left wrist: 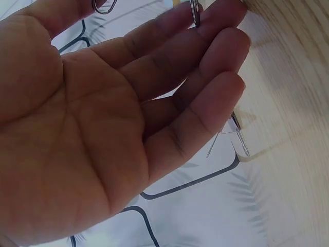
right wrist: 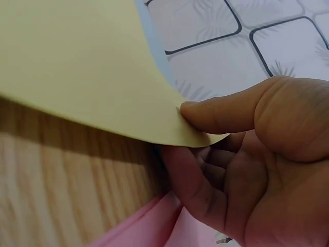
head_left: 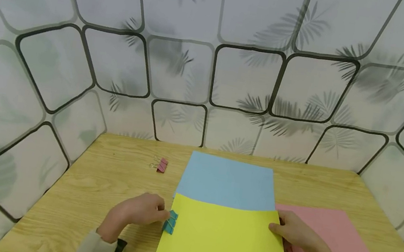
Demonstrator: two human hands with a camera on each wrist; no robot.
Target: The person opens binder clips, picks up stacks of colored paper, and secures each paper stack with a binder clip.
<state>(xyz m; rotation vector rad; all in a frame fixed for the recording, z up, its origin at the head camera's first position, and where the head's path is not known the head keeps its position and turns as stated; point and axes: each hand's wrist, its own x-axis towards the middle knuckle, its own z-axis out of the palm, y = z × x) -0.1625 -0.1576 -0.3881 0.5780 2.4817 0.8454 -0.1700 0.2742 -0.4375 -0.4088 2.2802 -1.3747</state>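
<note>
A yellow sheet of paper (head_left: 223, 247) lies in front, overlapping a light blue sheet (head_left: 229, 180) behind it. On its left edge sits a teal binder clip (head_left: 170, 222). My left hand (head_left: 140, 210) pinches this clip by its wire handles; one wire loop (left wrist: 104, 7) shows at the thumb and another at the fingertips. With my right hand (head_left: 297, 232) I grip the yellow sheet's upper right corner. In the right wrist view the thumb (right wrist: 221, 114) presses on top and the fingers are curled underneath, where the sheet's edge bows above the wood.
A pink binder clip (head_left: 162, 165) lies on the wooden table (head_left: 120, 175) at the back left. Several pink sheets (head_left: 348, 248) lie at the right, partly under my right forearm. A patterned wall covering (head_left: 240, 79) encloses the table's back and sides.
</note>
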